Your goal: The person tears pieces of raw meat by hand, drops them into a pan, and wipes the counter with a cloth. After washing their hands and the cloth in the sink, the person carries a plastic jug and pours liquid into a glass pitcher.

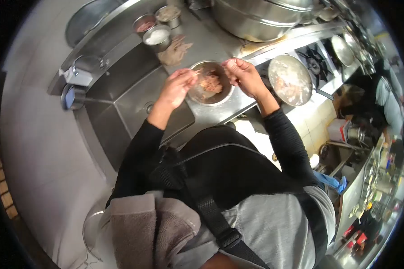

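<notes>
A round metal bowl (209, 101) stands on the steel counter in front of me, with reddish-brown pieces that look like meat (211, 84) inside. At its left rim is my left hand (178, 87), fingers pinched together. On the opposite side my right hand (243, 75) is also closed in a pinch, just over the rim. Whatever sits between the fingertips of either hand is too small to name. To the right, a frying pan (292, 76) on the stove holds something pale and glossy with a few brownish bits.
A steel sink (134, 103) lies to the left. Behind it stand small metal containers (157, 36), one with white contents, beside a crumpled tan cloth-like item (175, 51). A large metal pot (256, 20) is at the back. A burner (316, 62) sits right of the pan.
</notes>
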`<control>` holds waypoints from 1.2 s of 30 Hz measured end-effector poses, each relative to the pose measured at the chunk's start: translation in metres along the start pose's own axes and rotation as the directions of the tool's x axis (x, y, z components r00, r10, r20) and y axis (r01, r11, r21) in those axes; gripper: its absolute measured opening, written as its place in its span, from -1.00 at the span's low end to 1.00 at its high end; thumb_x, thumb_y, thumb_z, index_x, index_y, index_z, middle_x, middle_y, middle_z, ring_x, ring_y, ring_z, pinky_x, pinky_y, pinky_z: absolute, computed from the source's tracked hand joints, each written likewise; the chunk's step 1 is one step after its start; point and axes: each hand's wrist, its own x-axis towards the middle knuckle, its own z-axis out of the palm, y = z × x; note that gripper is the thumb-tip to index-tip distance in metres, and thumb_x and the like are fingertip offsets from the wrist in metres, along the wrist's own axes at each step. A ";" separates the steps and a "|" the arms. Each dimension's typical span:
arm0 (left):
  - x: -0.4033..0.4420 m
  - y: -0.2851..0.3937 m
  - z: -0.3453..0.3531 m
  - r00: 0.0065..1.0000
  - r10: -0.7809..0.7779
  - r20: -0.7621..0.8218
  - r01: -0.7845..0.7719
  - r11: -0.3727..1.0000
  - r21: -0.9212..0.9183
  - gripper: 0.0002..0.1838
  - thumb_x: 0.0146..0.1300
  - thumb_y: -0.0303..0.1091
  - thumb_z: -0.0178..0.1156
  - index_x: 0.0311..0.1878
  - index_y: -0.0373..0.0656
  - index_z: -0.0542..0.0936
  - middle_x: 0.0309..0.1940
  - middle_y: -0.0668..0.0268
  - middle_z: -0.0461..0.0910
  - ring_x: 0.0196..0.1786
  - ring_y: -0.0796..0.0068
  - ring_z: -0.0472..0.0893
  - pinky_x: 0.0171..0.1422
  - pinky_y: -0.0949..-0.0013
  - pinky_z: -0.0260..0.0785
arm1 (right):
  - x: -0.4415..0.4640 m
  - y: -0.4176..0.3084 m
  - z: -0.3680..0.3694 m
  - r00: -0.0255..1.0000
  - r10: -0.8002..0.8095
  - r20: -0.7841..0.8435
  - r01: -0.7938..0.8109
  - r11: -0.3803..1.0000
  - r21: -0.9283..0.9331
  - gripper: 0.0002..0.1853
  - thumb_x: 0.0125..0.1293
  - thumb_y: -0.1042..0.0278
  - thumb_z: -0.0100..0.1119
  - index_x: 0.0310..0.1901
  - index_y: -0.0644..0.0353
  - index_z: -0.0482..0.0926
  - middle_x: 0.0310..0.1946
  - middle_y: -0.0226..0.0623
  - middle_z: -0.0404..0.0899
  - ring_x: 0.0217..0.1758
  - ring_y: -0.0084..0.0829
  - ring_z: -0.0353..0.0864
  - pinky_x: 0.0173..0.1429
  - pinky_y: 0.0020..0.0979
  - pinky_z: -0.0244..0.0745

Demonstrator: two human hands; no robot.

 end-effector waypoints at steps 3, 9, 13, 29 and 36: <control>0.006 0.000 -0.036 0.993 -0.017 0.115 0.037 0.984 -0.175 -0.83 0.44 -0.27 0.17 -0.17 -0.17 0.62 -0.26 0.31 0.66 -0.18 0.48 0.62 -0.01 0.42 0.46 | -0.011 0.007 -0.053 0.987 -0.011 0.157 -0.104 0.706 0.701 -0.62 0.56 0.19 -0.08 -0.49 0.06 0.31 -0.59 -0.53 0.20 -0.62 -0.63 0.13 -0.54 -0.61 0.19; -0.024 0.016 -0.084 0.995 -0.009 -0.097 0.012 0.999 0.035 -0.86 0.44 -0.31 0.18 -0.13 -0.18 0.55 -0.29 0.38 0.54 -0.29 0.65 0.49 -0.20 0.53 0.32 | -0.071 0.016 -0.218 0.840 -0.070 -0.538 -0.323 0.732 -0.600 -0.56 0.38 -0.05 0.18 -0.21 0.27 0.60 -0.47 -0.26 0.57 -0.61 -0.54 0.39 -0.54 -0.46 0.32; -0.033 0.003 -0.080 0.983 -0.062 -0.170 0.087 0.986 0.145 -0.91 0.39 -0.41 0.23 -0.12 -0.17 0.56 -0.31 0.39 0.52 -0.30 0.67 0.48 -0.24 0.52 0.32 | -0.080 0.014 -0.289 0.648 0.319 -0.692 -0.654 0.698 -0.290 -0.12 0.41 -0.40 -0.05 0.19 0.51 0.45 -0.59 -0.37 0.37 -0.60 -0.55 0.35 -0.55 -0.52 0.18; -0.008 -0.034 -0.057 0.968 -0.085 -0.235 0.114 0.987 0.111 -0.75 0.23 -0.46 0.36 -0.07 -0.27 0.56 -0.35 0.38 0.59 -0.36 0.61 0.56 -0.24 0.53 0.44 | 0.041 0.040 0.007 0.972 0.142 0.187 0.157 0.199 -0.967 -0.64 0.25 0.25 0.26 0.02 0.25 0.65 -0.26 0.04 0.72 -0.06 -0.16 0.74 0.06 -0.24 0.60; -0.011 -0.045 -0.050 0.987 -0.032 -0.156 0.077 0.955 0.286 -0.77 0.28 -0.37 0.37 -0.09 -0.24 0.57 -0.31 0.41 0.60 -0.32 0.64 0.57 -0.23 0.52 0.45 | 0.080 0.102 0.022 0.942 0.098 0.321 0.304 0.154 -0.940 -0.36 0.08 0.30 0.39 0.24 0.17 0.43 0.08 0.16 0.57 0.04 0.00 0.67 0.14 -0.25 0.57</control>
